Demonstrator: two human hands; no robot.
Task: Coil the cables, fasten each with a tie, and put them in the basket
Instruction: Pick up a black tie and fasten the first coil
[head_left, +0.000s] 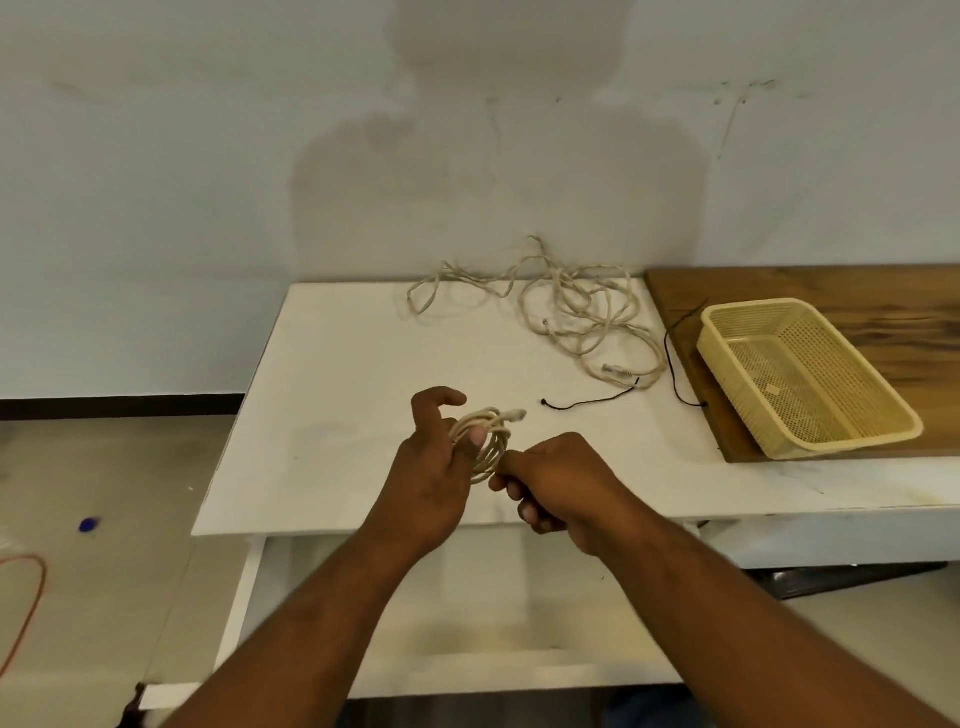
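Gripping coiled cable (485, 441), both hands' fingers (475, 439) closed; basket (810, 447) empty.

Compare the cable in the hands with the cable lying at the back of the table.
The held cable is wound into a small tight coil; the back cable sprawls in loose tangled loops. The held cable is gripped by the left hand and right hand; the back cable lies untouched. Both are beige with clear plugs.
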